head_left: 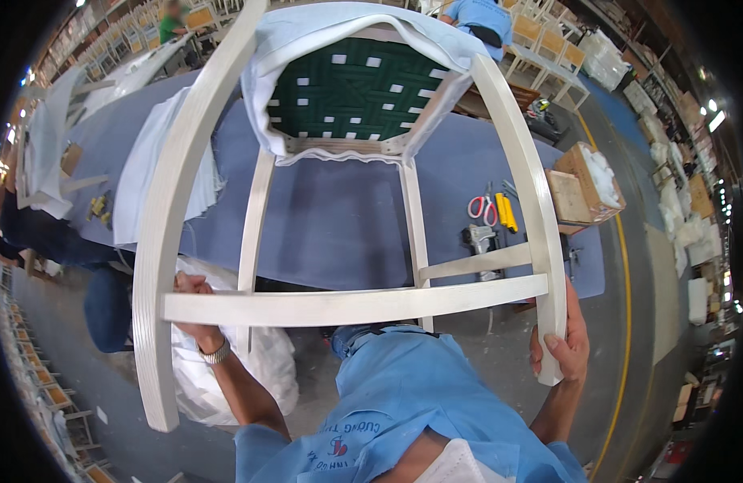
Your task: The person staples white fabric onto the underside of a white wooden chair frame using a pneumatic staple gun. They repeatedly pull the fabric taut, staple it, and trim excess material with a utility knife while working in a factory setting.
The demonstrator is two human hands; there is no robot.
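Both hands are gripping an upturned white wooden chair frame (351, 306): the left hand (196, 310) clasping the crossbar, the right hand (566, 342) wrapping a leg, above the blue desk (339, 225).

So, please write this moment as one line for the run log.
left hand: grips chair frame rail | right hand: grips leg end | chair: upturned, seat on blue table

Both forearms raised from near edge — left hand (196, 310) curled shut, watch on wrist; right hand (566, 342) clenched, fingers (558, 344) wrapped inward.
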